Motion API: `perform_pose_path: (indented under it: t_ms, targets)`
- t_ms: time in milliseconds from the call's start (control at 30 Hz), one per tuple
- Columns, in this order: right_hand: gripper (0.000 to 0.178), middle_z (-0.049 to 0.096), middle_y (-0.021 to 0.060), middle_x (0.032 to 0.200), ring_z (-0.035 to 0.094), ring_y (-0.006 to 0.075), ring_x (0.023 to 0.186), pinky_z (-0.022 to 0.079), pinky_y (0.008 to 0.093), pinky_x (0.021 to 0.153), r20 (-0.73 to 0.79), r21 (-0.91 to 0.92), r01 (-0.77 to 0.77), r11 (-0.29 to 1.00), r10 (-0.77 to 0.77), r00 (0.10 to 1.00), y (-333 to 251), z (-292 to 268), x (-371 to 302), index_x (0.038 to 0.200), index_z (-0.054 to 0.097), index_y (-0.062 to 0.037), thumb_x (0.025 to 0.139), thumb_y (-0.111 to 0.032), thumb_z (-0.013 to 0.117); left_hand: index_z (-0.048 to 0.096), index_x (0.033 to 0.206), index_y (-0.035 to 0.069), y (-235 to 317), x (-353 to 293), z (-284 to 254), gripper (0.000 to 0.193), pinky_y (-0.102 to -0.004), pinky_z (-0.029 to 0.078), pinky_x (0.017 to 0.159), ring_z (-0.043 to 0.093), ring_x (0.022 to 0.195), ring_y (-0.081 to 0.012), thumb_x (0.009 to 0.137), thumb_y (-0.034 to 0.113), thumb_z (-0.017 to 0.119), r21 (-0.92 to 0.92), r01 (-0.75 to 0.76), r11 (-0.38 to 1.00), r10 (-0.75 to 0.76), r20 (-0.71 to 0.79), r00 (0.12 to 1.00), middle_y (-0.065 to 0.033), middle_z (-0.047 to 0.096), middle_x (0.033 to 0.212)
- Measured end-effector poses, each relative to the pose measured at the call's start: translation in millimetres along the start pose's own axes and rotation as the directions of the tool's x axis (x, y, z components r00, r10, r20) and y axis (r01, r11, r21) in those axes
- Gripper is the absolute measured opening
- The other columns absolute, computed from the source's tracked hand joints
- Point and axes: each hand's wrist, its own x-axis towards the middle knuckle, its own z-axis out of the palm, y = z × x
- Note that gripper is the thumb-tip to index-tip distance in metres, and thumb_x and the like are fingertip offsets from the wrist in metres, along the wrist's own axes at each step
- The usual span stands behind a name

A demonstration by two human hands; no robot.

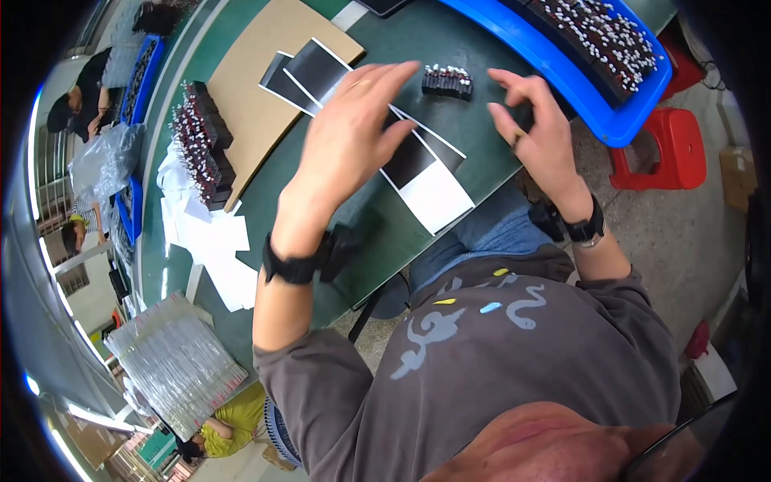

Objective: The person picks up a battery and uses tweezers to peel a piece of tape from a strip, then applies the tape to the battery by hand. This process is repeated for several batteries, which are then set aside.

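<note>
A short row of small black parts with white and red tips (447, 83) stands on the green table between my two hands. My left hand (353, 124) is held to its left, fingers stretched and thumb apart, above black sheets with white borders (321, 68). To the row's right is my right hand (536, 116), its fingers curved and apart from the thumb, with nothing between them. Neither hand appears to touch the row. A white sheet end (436, 197) lies at the table's near edge, below the black sheets.
A blue tray (514, 48) at the far right holds many similar parts. More stand in a long row (213, 145) beside a brown board (265, 88) on the left. White paper pieces (213, 249) lie near them. Red stools (671, 149) stand at right; other people work at far left.
</note>
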Motion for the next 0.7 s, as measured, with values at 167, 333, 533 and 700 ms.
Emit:
perform_pose_path:
  t_ms: [167,333,533,700]
  targets:
    - [0.022,0.069,0.0172,0.117,0.066,0.0253,0.107,0.052,0.0347,0.091,0.345,-0.291,0.071,0.954,0.036,0.938,3,-1,20,0.093,0.049,-0.0028,0.092,-0.003,0.07,0.061,0.134,0.009,-7,53,36,0.054,-0.0336,0.055,0.089,0.067,0.107,-0.0214,0.084,0.008,0.078,-0.161,-0.094,0.983,0.125,0.195,0.973,-0.0099,0.069,0.117]
    - [0.025,0.068,0.0182,0.121,0.066,0.0223,0.107,0.051,0.0327,0.093,0.335,0.068,-0.151,0.986,0.12,0.934,0,-2,20,0.091,0.049,-0.0044,0.089,-0.001,0.073,0.06,0.133,0.004,-4,33,29,0.05,-0.0358,0.057,0.087,0.069,0.101,-0.0191,0.086,0.008,0.076,-0.396,0.227,0.89,-0.112,0.293,0.95,-0.0092,0.069,0.113]
    - [0.027,0.065,0.0209,0.128,0.064,0.0195,0.109,0.051,0.0307,0.092,0.424,0.294,-0.224,0.929,0.083,0.902,-25,12,14,0.092,0.049,-0.0058,0.088,-0.002,0.076,0.055,0.129,-0.003,21,-20,40,0.04,-0.032,0.064,0.078,0.072,0.09,-0.0209,0.094,0.009,0.07,-0.941,0.3,0.157,-0.396,0.218,0.892,-0.0143,0.069,0.108]
    - [0.03,0.061,0.0235,0.136,0.062,0.0205,0.116,0.051,0.0315,0.094,0.466,0.313,-0.055,0.948,-0.103,0.878,-27,18,22,0.095,0.05,-0.0062,0.085,-0.002,0.078,0.05,0.131,-0.003,30,-38,34,0.04,-0.0317,0.067,0.072,0.073,0.09,-0.0224,0.097,0.011,0.067,-0.937,0.313,-0.158,-0.54,0.347,0.766,-0.0142,0.067,0.109]
